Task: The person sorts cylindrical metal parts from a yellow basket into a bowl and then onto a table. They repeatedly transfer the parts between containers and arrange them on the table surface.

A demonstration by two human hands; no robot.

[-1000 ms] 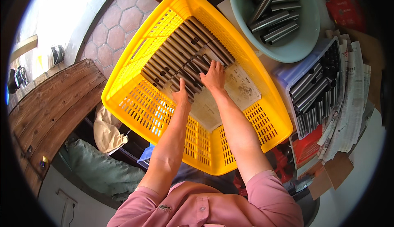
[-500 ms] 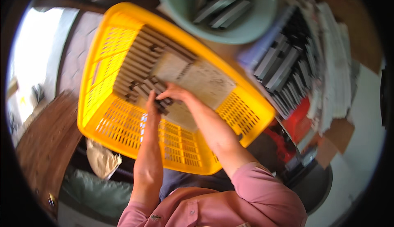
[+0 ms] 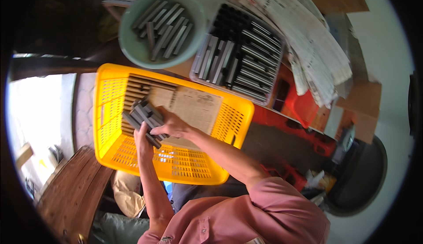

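Note:
A bundle of several grey metal bars [image 3: 145,115] is gripped between my two hands over the yellow plastic basket [image 3: 240,111]. My left hand [image 3: 142,138] is closed on the near left side of the bundle, thumb up along the bars. From the right, my right hand [image 3: 172,124] wraps round the other side, its fingers partly hidden behind the bars. Below the bundle, a row of brownish bars [image 3: 134,89] lies along the basket's left part, beside a sheet of printed newspaper [image 3: 194,107] that lines the bottom.
Behind the basket stand a pale green basin [image 3: 128,45] with loose bars and a clear plastic box [image 3: 200,81] packed with bars and black pieces. Newspapers [image 3: 299,28] are heaped at the right. A brown wooden bench [image 3: 75,186] is at the near left, red plastic stools [image 3: 302,105] to the right.
The bar bundle now sits raised in both my hands, where before my hands were down among the bars in the basket. The view has shifted, bringing the basin and box fully into sight.

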